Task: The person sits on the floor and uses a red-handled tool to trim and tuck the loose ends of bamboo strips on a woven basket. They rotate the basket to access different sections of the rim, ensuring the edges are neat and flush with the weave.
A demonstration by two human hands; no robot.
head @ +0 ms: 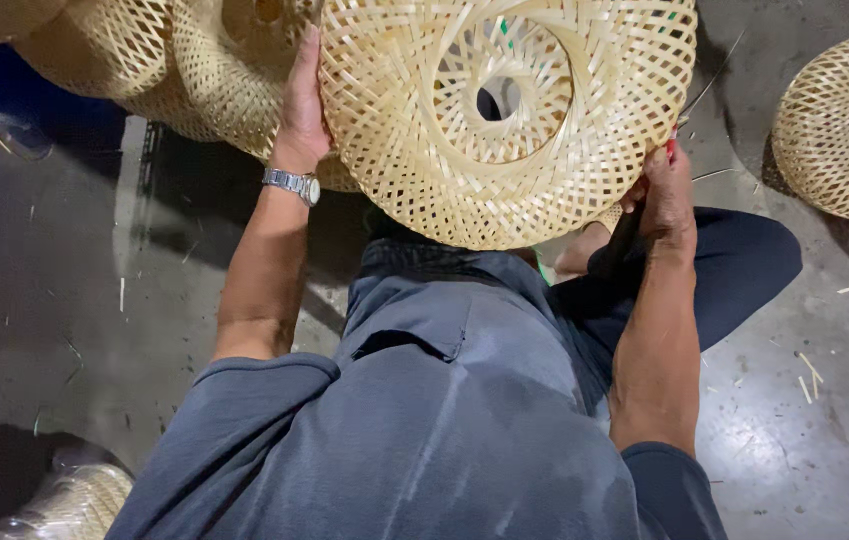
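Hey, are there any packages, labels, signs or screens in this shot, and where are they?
No labels, signs or screens show.
Possible package: clear plastic wrap over woven bamboo pieces, bottom left on the floor, rounded and pale straw-coloured; too cut off to be sure.

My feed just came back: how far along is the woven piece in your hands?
Done: the woven bamboo shade looks fully latticed, centre hole formed. In hand: left hand steadies its edge; right hand holds the lower rim beside a loose strip. Left: that stray strip remains. Other shades sit nearby.
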